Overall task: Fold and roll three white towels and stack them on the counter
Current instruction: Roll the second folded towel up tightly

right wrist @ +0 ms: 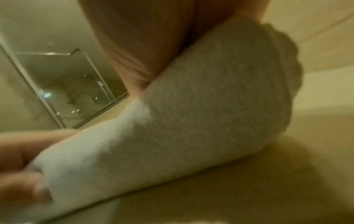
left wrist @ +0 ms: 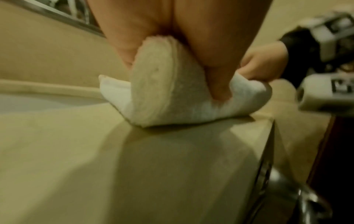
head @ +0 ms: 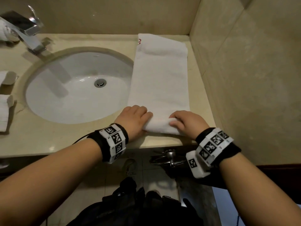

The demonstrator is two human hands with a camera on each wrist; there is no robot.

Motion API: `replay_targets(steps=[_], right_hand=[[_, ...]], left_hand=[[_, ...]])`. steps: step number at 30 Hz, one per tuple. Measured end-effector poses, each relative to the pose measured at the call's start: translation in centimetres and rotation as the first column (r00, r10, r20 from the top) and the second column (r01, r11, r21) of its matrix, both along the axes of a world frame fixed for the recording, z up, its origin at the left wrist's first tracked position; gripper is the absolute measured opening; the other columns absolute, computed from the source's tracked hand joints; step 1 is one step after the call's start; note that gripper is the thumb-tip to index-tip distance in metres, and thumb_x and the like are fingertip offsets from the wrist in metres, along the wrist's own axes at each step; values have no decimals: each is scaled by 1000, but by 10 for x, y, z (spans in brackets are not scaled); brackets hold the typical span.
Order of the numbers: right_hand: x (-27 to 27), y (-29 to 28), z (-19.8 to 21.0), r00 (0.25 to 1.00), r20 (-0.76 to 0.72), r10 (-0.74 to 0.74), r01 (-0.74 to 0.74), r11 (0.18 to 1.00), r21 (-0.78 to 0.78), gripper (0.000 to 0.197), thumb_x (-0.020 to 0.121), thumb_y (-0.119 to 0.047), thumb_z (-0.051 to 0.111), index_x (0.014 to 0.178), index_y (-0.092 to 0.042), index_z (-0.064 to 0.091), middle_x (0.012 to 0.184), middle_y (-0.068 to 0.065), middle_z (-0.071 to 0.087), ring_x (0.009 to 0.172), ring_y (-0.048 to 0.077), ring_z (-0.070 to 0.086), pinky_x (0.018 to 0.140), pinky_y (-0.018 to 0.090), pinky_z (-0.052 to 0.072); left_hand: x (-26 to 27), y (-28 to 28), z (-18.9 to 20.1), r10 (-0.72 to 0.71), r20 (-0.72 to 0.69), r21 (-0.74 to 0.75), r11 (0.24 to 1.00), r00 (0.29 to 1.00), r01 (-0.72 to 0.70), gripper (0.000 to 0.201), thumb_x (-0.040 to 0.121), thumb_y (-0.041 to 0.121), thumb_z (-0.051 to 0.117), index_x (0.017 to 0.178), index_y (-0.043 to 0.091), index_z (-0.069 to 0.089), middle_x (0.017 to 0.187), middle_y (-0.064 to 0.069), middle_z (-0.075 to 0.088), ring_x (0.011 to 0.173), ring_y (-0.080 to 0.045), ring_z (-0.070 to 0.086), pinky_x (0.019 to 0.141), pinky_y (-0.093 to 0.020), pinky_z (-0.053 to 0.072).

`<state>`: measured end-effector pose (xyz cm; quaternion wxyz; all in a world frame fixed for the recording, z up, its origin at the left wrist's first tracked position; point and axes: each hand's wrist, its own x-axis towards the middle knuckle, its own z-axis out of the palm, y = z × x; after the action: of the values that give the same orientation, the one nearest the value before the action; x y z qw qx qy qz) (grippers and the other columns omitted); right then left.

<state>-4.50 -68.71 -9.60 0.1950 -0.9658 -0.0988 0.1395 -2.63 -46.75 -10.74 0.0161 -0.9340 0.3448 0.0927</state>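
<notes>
A white towel (head: 160, 79), folded into a long strip, lies on the beige counter (head: 48, 137) right of the sink, running from the back wall to the front edge. Its near end is turned into a short roll (head: 160, 126). My left hand (head: 136, 119) grips the roll's left end, fingers curled over the top and thumb pressed into its side. My right hand (head: 184, 122) grips the right end the same way. In the left wrist view the roll (left wrist: 162, 97) shows its spiral end between thumb and fingers. The right wrist view shows the roll (right wrist: 191, 113) under my palm.
An oval white sink (head: 78, 88) takes up the counter's middle, with a chrome tap (head: 27, 33) at the back left. More white towels (head: 4, 110) lie at the far left edge. A tiled wall (head: 244, 79) stands close on the right. A dark bag (head: 130, 206) sits on the floor below.
</notes>
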Motion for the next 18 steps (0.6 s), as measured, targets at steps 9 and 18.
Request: replay_targets(steps=[9, 18], right_hand=[[-24, -7, -1, 971, 150, 189, -156, 966, -206, 46, 82, -46, 58, 114, -12, 58, 106, 10, 62, 98, 31, 55, 81, 36, 38], [2, 3, 1, 991, -129, 40, -59, 987, -149, 43, 85, -55, 45, 109, -21, 53, 106, 6, 62, 87, 22, 52, 73, 32, 36]], left_hand=[[16, -8, 15, 86, -413, -64, 990, 907, -123, 54, 86, 52, 49, 125, 16, 45, 126, -7, 54, 112, -24, 51, 94, -32, 37], [3, -1, 4, -34, -85, 103, 994, 996, 43, 70, 82, 64, 42, 136, 22, 30, 128, -5, 50, 111, -25, 51, 91, -36, 39]])
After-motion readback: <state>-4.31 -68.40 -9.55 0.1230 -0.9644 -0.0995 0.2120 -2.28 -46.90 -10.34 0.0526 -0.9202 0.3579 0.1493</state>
